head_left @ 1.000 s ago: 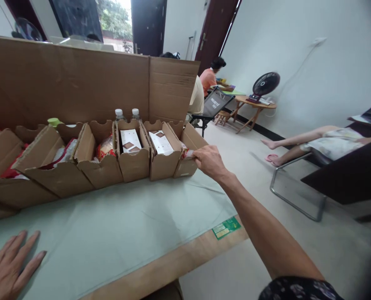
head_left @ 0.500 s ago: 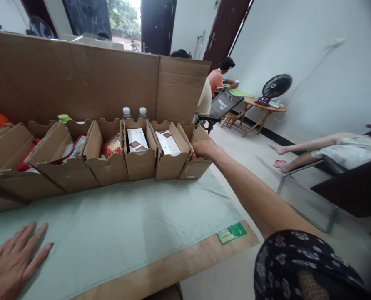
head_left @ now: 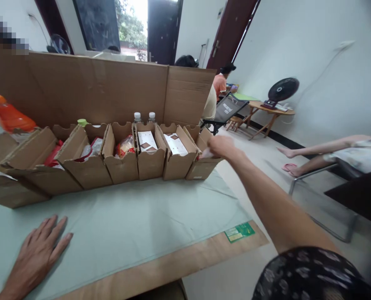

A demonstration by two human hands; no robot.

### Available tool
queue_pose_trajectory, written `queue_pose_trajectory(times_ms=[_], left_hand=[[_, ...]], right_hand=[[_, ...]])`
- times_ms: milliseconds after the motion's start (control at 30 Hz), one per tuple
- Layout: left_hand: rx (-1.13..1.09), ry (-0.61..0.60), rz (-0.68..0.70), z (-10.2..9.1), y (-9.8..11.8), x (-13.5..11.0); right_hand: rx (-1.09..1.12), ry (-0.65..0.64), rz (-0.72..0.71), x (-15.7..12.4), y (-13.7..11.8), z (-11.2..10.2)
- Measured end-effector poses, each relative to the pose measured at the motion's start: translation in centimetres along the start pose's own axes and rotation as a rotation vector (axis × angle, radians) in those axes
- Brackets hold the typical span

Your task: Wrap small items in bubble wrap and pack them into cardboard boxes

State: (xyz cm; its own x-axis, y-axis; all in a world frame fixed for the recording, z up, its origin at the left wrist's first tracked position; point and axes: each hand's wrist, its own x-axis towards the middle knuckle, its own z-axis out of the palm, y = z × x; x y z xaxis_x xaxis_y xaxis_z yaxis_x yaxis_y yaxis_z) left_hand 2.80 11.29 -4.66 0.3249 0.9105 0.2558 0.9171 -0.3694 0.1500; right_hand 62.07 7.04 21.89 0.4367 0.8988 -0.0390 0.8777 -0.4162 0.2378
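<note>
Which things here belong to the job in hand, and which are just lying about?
In the job, it seems:
right hand at a pale packet, grip unclear
rightmost cardboard bin
left hand on pale green cloth

Lying about:
black fan
folding chair
green sticker

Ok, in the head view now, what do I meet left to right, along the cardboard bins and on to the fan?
Orange bottle, red packet, green cap, red-printed food packet, first white box, second white box, right hand, black fan.
</note>
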Motion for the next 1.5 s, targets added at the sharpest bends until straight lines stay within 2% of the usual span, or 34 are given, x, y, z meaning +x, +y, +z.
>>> queue_pose_trajectory(times_ms=[67,133,200,233,300,367,433,467,533,633,700,833,933,1000,1100,1200,1267,1333,1400,1500], left_hand=[[-0.051,0.059,0.054,0.2,-0.5,0.1],[-0.141,0.172,0.030,0.1,0.2,0.2],[-0.289,0.248,-0.007,-0.9,2.8,0.2],[-0.397,0.243,-0.016,-1.6,4.7,0.1],[-0.672,0.084,-0.038,-3.4,9.5,-0.2],[-1.021,-0.130,-0.095,-5.2,14.4,-0.3],[-1.463,-0.357,-0.177,-6.4,18.2,-0.1],[-1.637,-0.429,-0.229,-6.7,19.4,0.1],[-1.829,-0.440,-0.344,-6.9,20.6,0.5],[-1.836,-0.314,-0.500,-6.3,20.3,0.4],[-1.816,-0.301,-0.518,-5.8,19.6,0.1],[-1.868,-0.296,-0.468,-5.5,17.7,0.2],[-1.979,-0.255,-0.565,-5.6,15.6,0.7],[-2.055,-0.271,-0.614,-5.6,14.5,0.8],[-2.057,-0.266,-0.577,-5.2,14.3,0.5],[-1.874,-0.249,-0.630,-4.6,14.9,0.3],[-1.718,-0.218,-0.692,-4.4,14.8,0.6],[-1.600,-0.205,-0.687,-4.5,14.2,1.2],[-1.509,-0.256,-0.647,-4.6,13.2,1.7],[-1.447,-0.346,-0.636,-4.4,11.8,1.8]], right_hand=[[0.064,0.163,0.109,-3.1,1.4,-2.3],[0.142,0.292,0.143,-6.8,2.0,-3.5],[0.383,0.359,0.039,-10.3,1.2,-2.8],[0.572,0.361,-0.055,-11.8,0.1,-1.8],[1.002,0.305,-0.257,-14.0,-3.6,1.1],[1.281,0.213,-0.341,-15.5,-8.5,4.6],[1.401,0.173,-0.319,-16.7,-13.4,7.6],[1.417,0.171,-0.299,-17.4,-15.6,8.8],[1.393,0.166,-0.296,-18.6,-18.9,10.5],[1.335,0.150,-0.335,-19.7,-21.8,11.4],[1.317,0.147,-0.349,-19.7,-22.8,11.4],[1.394,0.114,-0.298,-18.7,-23.7,10.6],[1.503,0.110,-0.179,-17.9,-23.8,9.6],[1.529,0.112,-0.171,-17.7,-24.0,8.9],[1.555,0.078,-0.205,-17.9,-24.6,8.2],[1.592,0.032,-0.221,-18.0,-24.8,8.3],[1.557,0.010,-0.242,-17.6,-23.7,8.5],[1.441,0.028,-0.259,-16.6,-21.3,8.3],[1.266,0.127,-0.237,-15.0,-17.9,7.2],[0.946,0.351,-0.145,-11.2,-12.9,3.7]])
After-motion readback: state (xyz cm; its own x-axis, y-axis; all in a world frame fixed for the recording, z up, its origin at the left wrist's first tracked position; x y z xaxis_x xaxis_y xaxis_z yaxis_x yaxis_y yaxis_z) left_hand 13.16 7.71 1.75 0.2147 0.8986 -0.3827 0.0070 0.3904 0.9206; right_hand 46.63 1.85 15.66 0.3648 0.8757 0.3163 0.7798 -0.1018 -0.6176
